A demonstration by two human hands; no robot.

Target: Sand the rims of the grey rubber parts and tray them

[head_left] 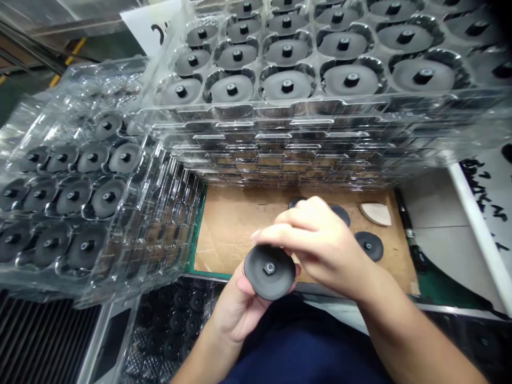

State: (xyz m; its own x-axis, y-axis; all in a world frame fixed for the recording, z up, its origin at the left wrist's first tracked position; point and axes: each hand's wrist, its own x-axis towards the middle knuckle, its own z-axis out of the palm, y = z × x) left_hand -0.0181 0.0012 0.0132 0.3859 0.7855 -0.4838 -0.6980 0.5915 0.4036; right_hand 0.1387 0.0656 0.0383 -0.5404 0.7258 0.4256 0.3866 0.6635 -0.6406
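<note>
A black round disc (269,285) with a small hub in its centre is held over the front edge of the work surface, its hub side turned up towards me. My left hand (246,314) is closed around its lower rim, thumb on the left side. From above, my right hand (320,242) bends its fingers over the disc's top edge; its fingertips are partly hidden behind the disc. Beyond the right hand, another black disc (368,246) lies on the cardboard (228,226), with others partly covered by that hand. A pale wedge-shaped piece (376,214) lies near them.
Stacked clear plastic trays (256,114) filled with similar discs rise behind the cardboard. A second tray stack (136,213) stands at the left. More discs sit in a tray (172,325) below the front edge. A black pen-like object (408,229) lies along the right side.
</note>
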